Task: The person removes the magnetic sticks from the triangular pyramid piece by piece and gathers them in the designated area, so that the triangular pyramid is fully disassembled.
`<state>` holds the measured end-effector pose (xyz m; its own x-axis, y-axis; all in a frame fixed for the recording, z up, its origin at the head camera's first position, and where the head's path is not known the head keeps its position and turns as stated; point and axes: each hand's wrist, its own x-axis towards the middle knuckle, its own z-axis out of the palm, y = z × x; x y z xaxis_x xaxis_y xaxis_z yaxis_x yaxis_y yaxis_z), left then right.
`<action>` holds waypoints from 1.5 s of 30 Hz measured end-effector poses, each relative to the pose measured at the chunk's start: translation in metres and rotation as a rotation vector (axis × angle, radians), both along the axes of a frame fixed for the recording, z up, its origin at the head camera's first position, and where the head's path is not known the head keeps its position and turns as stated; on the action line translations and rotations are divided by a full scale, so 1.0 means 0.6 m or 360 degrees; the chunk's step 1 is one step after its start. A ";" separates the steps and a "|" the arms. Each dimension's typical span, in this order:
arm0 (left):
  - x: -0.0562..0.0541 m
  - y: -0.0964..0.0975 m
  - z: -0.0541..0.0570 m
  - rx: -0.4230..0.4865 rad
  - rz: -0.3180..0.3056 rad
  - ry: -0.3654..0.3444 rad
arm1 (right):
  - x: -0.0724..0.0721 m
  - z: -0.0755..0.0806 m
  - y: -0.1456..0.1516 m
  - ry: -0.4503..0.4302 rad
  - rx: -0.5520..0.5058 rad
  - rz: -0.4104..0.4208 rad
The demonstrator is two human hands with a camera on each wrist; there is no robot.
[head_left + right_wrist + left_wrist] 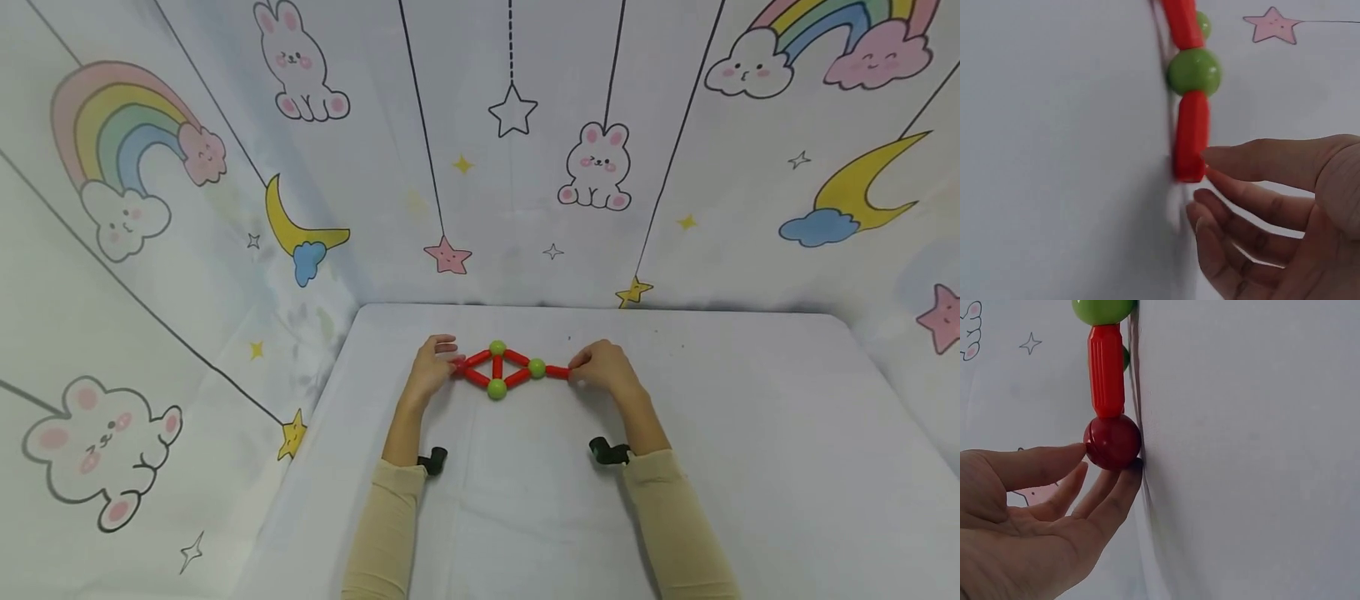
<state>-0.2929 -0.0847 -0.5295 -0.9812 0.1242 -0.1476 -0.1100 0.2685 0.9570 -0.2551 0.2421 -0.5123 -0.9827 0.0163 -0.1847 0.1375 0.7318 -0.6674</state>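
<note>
A flat diamond of red toy building rods and balls lies on the table, with a rod [497, 367] across its middle. Green balls [497, 389] sit at three corners, and a dark red ball [1113, 442] is the left corner. My left hand [431, 367] holds that red ball between the thumb and the fingers. From the right green ball [1194, 72] a single red rod [1192, 136] sticks out to the right. Its free end is pinched by my right hand [602, 367], thumb and index finger at the tip, the other fingers loosely curled below.
A white cloth covers the table [525, 517]. Behind it and to the left stand fabric walls [360, 167] printed with rabbits, stars, moons and rainbows. Dark wrist camera mounts [609, 451] stick out inward from both forearms, near the beige sleeves [675, 517].
</note>
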 end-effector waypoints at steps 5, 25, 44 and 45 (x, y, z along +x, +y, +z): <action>0.000 -0.005 0.006 -0.0003 -0.0055 -0.0005 | 0.003 0.027 -0.026 0.0200 -0.0058 0.0025; 0.000 -0.006 -0.008 0.0066 0.0037 -0.0051 | -0.030 0.020 -0.210 0.0478 -0.0380 0.0349; 0.003 -0.006 -0.009 0.0039 0.0045 -0.0009 | -0.049 -0.029 -0.269 0.0491 -0.0203 0.0534; 0.002 -0.007 -0.009 0.0039 0.0045 -0.0003 | -0.049 -0.030 -0.272 0.0509 -0.0191 0.0545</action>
